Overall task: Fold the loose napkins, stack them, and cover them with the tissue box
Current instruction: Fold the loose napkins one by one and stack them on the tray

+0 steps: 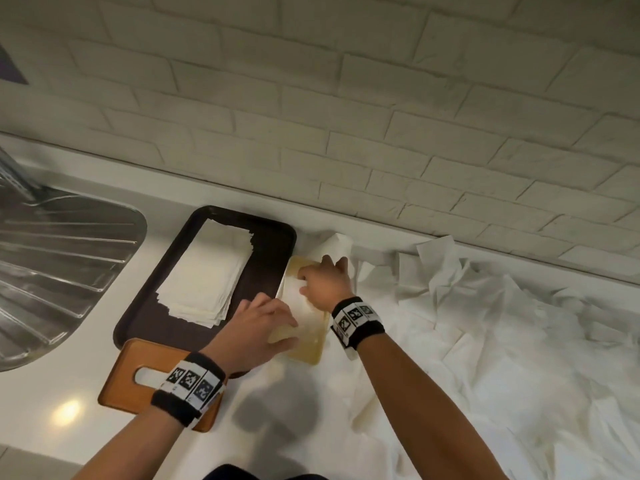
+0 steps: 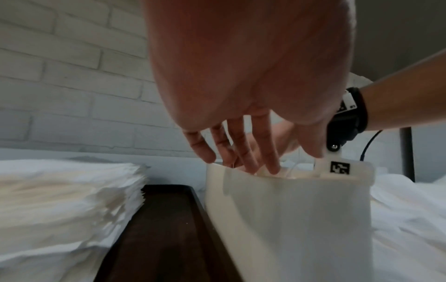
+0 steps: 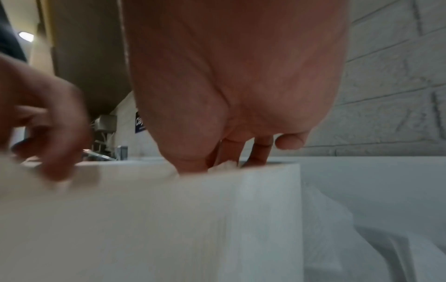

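Observation:
A white napkin (image 1: pixel 300 306) lies on a yellowish board (image 1: pixel 311 355) just right of the dark tray (image 1: pixel 152 327). My left hand (image 1: pixel 277 327) presses its near end with straight fingers (image 2: pixel 241 152). My right hand (image 1: pixel 322 278) presses the far end, fingers pointing down onto the paper (image 3: pixel 241 152). In the wrist views the napkin (image 2: pixel 289 219) (image 3: pixel 169 219) fills the foreground. A stack of folded napkins (image 1: pixel 207 275) (image 2: pixel 60 200) sits on the tray. The wooden tissue box (image 1: pixel 128 375) lies at the front left, partly under my left wrist.
A heap of loose white napkins (image 1: pixel 502 341) covers the counter to the right. A steel draining board (image 1: pixel 59 258) is at the far left. The white brick wall (image 1: pixel 346 116) runs along the back of the counter.

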